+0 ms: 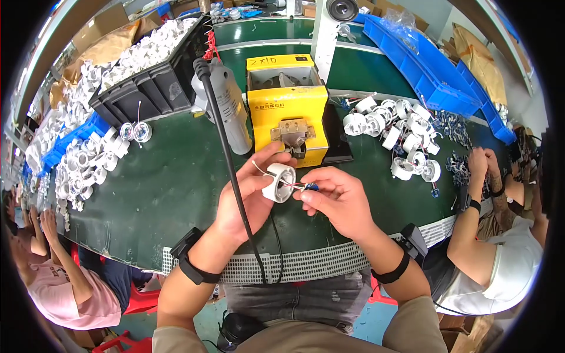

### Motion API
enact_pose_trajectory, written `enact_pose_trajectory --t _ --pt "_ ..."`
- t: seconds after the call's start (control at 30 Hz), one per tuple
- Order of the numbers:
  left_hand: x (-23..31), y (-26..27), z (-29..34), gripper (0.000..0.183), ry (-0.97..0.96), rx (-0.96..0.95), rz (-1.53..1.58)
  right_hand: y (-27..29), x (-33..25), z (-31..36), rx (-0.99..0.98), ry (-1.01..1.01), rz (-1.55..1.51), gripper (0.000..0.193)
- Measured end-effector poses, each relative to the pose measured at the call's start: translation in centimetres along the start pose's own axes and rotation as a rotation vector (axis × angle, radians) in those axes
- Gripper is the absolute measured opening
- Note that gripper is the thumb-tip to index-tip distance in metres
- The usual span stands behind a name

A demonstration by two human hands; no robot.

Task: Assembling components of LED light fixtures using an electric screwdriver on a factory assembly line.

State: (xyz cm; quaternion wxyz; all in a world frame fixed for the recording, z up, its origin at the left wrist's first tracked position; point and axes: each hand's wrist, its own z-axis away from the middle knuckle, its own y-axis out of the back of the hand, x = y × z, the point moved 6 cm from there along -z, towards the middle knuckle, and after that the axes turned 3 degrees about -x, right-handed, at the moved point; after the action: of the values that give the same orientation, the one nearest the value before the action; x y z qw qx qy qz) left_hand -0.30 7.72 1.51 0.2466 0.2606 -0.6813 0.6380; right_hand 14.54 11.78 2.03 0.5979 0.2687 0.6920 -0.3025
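My left hand (246, 197) grips a round white plastic housing (274, 187), its open side turned toward the right. A thin white wire sticks out from the housing's back. Between the thumb and fingers of my right hand (338, 200) is a small blue circuit board (311, 186). Thin wires run from the board into the housing. Both hands are over the green table, just in front of a yellow machine (288, 123) with a metal fixture (293, 130) on its front. A black cable (229, 153) passes in front of my left hand.
White housings with wires (376, 122) lie in a pile at right, beside blue circuit boards (456, 129). More white parts (88, 167) lie at left, near a black crate (147, 88). A grey cylindrical tool (229, 109) stands by the machine. People (65, 276) sit at both sides.
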Motion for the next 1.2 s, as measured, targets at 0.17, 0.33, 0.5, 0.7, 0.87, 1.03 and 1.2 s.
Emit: enact_pose_trajectory --t 0.17,0.33,0.5,0.7,0.87,1.03,1.2 --pt "-1.1 -0.4 -0.1 0.054 0.065 -0.110 0.009 -0.8 0.2 -0.2 0.055 0.086 -0.150 0.018" --pt "-1.9 -1.2 0.3 0.056 0.111 -0.136 0.030 -0.8 0.7 0.2 0.091 0.106 0.048 0.018" --pt "-2.2 -1.5 0.3 0.058 0.038 -0.172 -0.083 -0.7 -0.4 0.6 0.080 0.415 0.468 0.024" --pt "-2.2 -2.0 0.6 0.053 -0.020 -0.171 -0.442 -0.3 1.0 -0.4 0.062 0.121 -0.158 0.030" --pt "-2.3 0.2 -0.1 0.047 0.230 -0.107 -0.549 0.4 -1.7 -1.5 0.073 0.115 0.344 0.018" --pt "-3.4 1.5 -0.4 0.040 0.218 -0.065 -0.578 -3.5 -5.7 -5.3 0.213 0.453 0.543 0.052" --pt "-3.0 1.6 -0.3 0.039 0.193 -0.043 -0.540 -8.1 -3.9 -10.5 0.084 0.364 0.560 0.067"
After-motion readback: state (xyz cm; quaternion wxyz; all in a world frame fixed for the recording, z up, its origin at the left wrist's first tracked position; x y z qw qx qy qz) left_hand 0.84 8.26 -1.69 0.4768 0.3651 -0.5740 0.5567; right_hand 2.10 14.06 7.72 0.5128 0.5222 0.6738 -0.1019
